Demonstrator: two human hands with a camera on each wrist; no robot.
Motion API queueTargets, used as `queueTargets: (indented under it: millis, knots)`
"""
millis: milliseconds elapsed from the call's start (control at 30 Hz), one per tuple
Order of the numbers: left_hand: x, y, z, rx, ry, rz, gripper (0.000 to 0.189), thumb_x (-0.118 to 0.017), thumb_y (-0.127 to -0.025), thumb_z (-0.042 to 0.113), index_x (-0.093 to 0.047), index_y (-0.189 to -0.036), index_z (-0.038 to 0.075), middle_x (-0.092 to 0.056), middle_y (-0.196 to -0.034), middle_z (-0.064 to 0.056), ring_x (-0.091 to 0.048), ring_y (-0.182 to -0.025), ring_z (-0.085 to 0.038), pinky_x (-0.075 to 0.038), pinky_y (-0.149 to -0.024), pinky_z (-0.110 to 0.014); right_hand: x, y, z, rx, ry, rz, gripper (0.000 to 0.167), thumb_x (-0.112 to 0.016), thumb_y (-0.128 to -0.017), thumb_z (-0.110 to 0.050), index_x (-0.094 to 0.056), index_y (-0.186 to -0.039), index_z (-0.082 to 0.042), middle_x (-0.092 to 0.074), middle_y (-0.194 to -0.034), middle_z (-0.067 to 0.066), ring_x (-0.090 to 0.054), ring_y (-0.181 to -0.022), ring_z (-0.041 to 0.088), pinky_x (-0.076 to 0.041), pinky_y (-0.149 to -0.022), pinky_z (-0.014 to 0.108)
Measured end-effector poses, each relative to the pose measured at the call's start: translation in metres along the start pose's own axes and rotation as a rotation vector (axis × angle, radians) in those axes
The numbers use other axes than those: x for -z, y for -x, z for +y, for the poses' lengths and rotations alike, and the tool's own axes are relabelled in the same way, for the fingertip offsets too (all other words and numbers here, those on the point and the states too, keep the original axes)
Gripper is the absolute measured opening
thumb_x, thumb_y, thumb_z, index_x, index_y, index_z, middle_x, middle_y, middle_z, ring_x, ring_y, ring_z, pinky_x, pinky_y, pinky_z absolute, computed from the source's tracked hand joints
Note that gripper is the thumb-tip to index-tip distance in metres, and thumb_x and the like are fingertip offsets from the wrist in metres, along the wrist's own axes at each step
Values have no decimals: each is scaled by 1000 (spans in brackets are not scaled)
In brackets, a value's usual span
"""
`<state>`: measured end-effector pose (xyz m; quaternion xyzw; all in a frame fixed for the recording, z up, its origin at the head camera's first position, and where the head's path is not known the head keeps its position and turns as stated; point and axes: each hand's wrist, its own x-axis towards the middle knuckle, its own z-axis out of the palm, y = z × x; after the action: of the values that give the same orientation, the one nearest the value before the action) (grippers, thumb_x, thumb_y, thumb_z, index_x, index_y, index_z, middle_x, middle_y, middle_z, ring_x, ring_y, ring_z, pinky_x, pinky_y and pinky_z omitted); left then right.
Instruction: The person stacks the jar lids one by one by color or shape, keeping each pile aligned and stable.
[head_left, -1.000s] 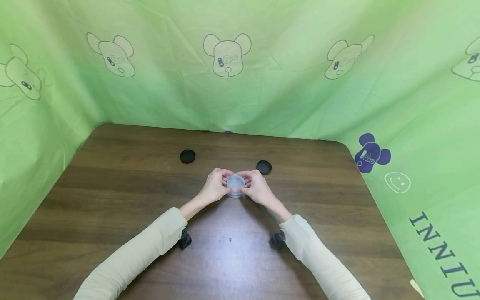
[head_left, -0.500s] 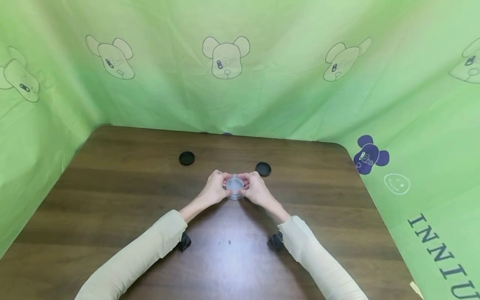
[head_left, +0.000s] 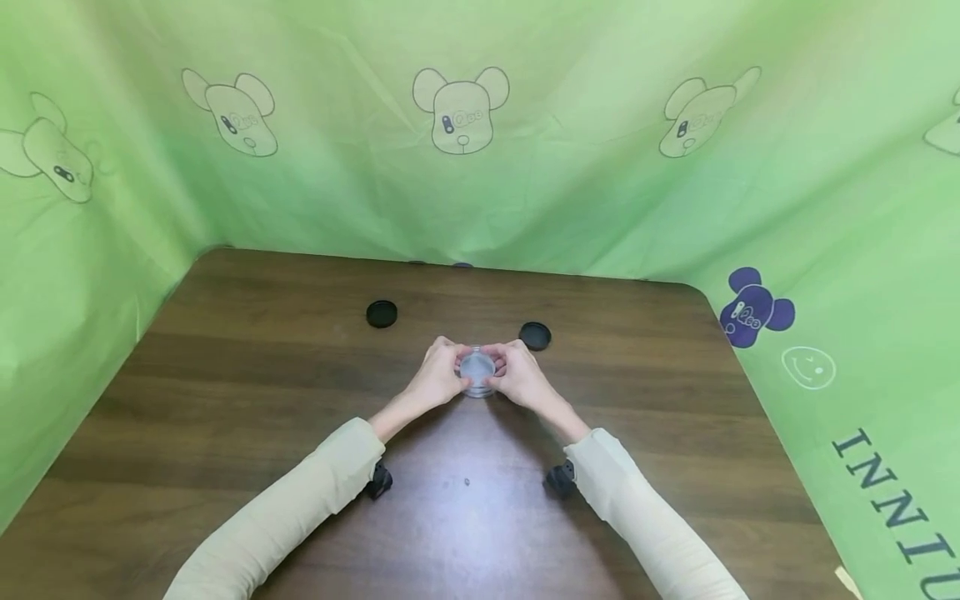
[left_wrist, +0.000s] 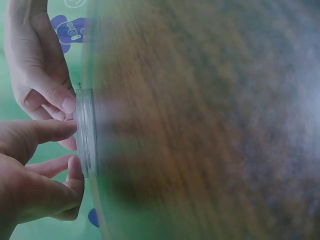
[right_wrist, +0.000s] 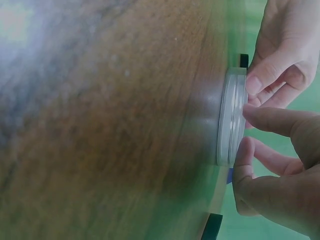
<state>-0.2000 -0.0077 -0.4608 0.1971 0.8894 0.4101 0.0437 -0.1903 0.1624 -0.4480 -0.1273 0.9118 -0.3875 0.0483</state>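
Between both hands is a clear, round, shallow dish (head_left: 477,372) with layered rims, lying flat on the brown wooden table (head_left: 300,375). My left hand (head_left: 437,372) holds its left side, thumb at the near edge and fingers toward the far edge. The right hand (head_left: 520,375) mirrors this grip on the other side. Seen edge-on in the left wrist view, the dish (left_wrist: 87,132) sits low against the tabletop, with fingertips at its upper rim. In the right wrist view, the thumb and a bent finger of the right hand (right_wrist: 280,175) meet the dish's edge (right_wrist: 231,117).
Two black round caps lie farther back on the table: one cap (head_left: 382,314) at the left, another cap (head_left: 535,336) just beyond the right hand. A green printed curtain (head_left: 465,200) hangs around the table's back and sides. Dark wrist devices (head_left: 379,481) show below the sleeves.
Both hands keep their hold on the dish, which stays in the same place relative to the caps. Only the head view shifts slightly.
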Motion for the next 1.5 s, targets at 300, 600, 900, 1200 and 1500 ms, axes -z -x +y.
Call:
queueTargets:
  millis: [300, 600, 900, 1200, 1500]
  knots:
    - [1, -1, -1, -13, 4, -5, 45, -78, -76, 0, -64, -118, -7, -55, -101, -13, -49, -97, -23, -47, -80, -29, 1, 1, 0, -1, -34, -16, 45, -74, -77, 7, -60, -120, 11, -50, -104, 23, -62, -87, 29, -55, -76, 29]
    - [4, -2, -4, -8, 72, -30, 46, -78, -75, -1, -63, -119, -8, -53, -104, -14, -56, -92, -21, -51, -78, -23, 8, -1, 4, 11, -167, -45, 42, -70, -81, 5, -58, -121, 13, -60, -108, 27, -61, -94, 35, -53, -83, 40]
    - [12, -4, -7, 85, 306, -23, 39, -71, -79, -7, -65, -117, -6, -65, -100, -15, -62, -90, -23, -54, -78, -26, 10, 0, 0, -72, -225, -47, 42, -66, -85, 3, -56, -126, 11, -61, -117, 25, -58, -103, 35, -50, -87, 39]
    - [10, -4, -13, 106, 462, 70, 31, -66, -82, -9, -67, -113, -6, -67, -96, -14, -63, -85, -19, -52, -71, -22, 13, 2, 1, -96, -317, -18, 44, -64, -85, 6, -54, -127, 13, -60, -118, 28, -58, -104, 34, -50, -85, 28]
    - [13, -7, -7, 49, 429, 149, 29, -66, -83, -7, -67, -112, -4, -66, -93, -12, -64, -83, -21, -52, -69, -24, 32, 3, 5, -85, -382, 33, 46, -63, -86, 6, -51, -129, 14, -55, -120, 32, -57, -105, 35, -48, -80, 18]
